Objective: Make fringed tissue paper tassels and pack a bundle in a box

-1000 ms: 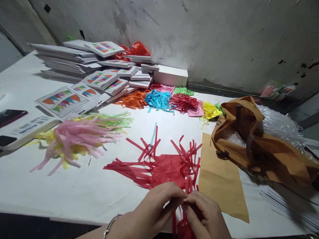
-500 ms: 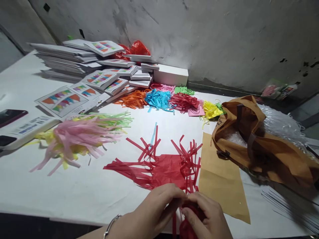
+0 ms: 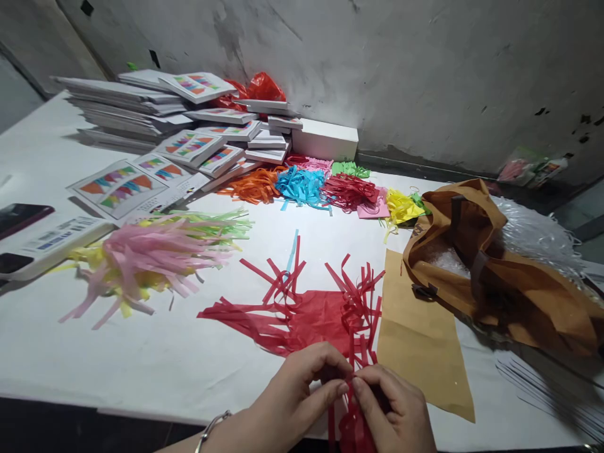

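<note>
At the table's near edge my left hand [image 3: 295,393] and my right hand [image 3: 394,409] meet, both pinched on a red fringed tissue piece [image 3: 352,425] that hangs down between them. Just beyond the fingers lies a heap of red fringed tissue paper [image 3: 314,311], its cut strips spread out on the white table [image 3: 141,358]. A metal bangle [image 3: 212,426] circles my left wrist.
A pink, yellow and green fringe bundle [image 3: 146,258] lies at left. Orange, blue, red and yellow bundles [image 3: 302,185] sit further back. Stacked printed cards [image 3: 189,135] and a white box [image 3: 328,139] line the wall. A brown paper sheet [image 3: 418,333] and brown bag [image 3: 491,270] lie right. Phones [image 3: 21,217] rest far left.
My fingers have shifted slightly on the red piece, the pinch point rising a little; the view has tilted a touch. Nothing else on the table has moved.
</note>
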`<state>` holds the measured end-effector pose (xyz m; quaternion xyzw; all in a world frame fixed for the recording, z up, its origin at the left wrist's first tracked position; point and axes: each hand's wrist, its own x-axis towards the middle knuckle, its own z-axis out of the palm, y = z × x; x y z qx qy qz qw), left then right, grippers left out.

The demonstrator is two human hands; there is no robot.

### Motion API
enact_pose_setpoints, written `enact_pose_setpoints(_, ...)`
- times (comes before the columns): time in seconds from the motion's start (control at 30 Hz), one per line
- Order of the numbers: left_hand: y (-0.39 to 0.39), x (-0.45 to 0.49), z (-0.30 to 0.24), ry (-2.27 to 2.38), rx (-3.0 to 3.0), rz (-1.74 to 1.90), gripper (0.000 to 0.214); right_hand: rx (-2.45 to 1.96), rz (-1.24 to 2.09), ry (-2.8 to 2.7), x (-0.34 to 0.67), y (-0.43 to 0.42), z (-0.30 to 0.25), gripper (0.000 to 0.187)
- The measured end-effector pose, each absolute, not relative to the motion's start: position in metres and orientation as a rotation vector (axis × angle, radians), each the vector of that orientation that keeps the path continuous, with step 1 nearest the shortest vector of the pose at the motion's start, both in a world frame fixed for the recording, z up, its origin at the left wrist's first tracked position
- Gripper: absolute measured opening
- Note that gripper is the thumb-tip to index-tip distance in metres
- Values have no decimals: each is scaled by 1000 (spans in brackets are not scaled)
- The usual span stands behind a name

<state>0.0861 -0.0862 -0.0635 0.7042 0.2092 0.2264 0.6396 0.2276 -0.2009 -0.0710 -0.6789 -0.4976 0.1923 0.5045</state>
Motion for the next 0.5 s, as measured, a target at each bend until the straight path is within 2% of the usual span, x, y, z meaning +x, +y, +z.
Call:
enact_pose_setpoints(0.13, -88, 87, -65, 499, 1513, 551, 15, -1608, 456, -1247, 226, -201, -75, 25)
enact_pose_setpoints(0.37, -90, 89, -68, 517, 1372, 500, 24, -1627, 190, -1374, 220, -207, -83, 16)
enact_pose_setpoints(0.5, -91, 87, -69, 517, 1356, 535, 24, -1619, 218, -1328, 216, -207, -83, 13)
